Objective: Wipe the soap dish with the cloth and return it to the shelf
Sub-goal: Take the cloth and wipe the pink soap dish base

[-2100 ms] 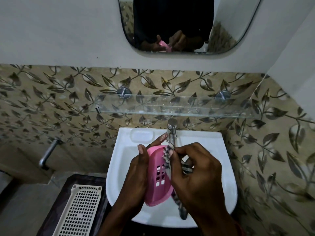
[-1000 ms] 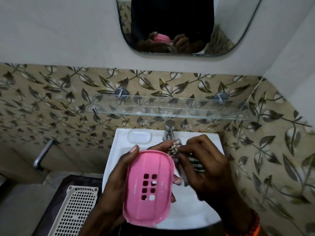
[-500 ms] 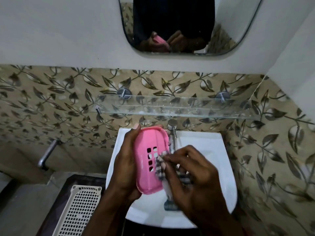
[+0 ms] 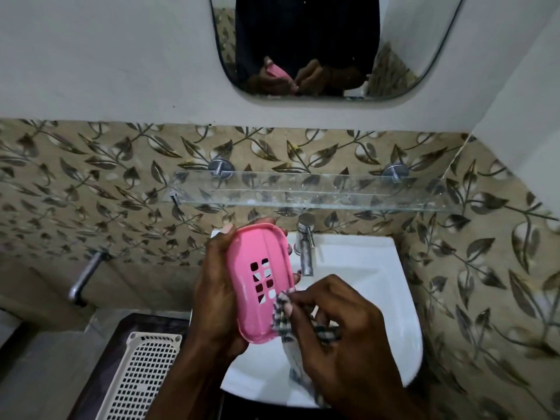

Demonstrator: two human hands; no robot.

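A leaf-patterned tiled wall [image 4: 91, 183] fills the background beneath a mirror [image 4: 333, 47] that reflects both hands and a sliver of pink. Below it a clear glass shelf [image 4: 303, 192] runs across the tiles on two metal mounts, bare along its visible length. A white washbasin [image 4: 363, 268] sits under the shelf, its chrome tap [image 4: 304, 244] at the back rim. At lower left lies a white perforated tray [image 4: 142, 377]. Over the basin, the left hand [image 4: 218, 298] grips the pink soap dish [image 4: 260, 283] by its edges, long axis tilted upward, slotted face to the camera. The right hand [image 4: 339, 334] is closed around a checked cloth [image 4: 283, 316], pressing it against the dish's lower right rim.
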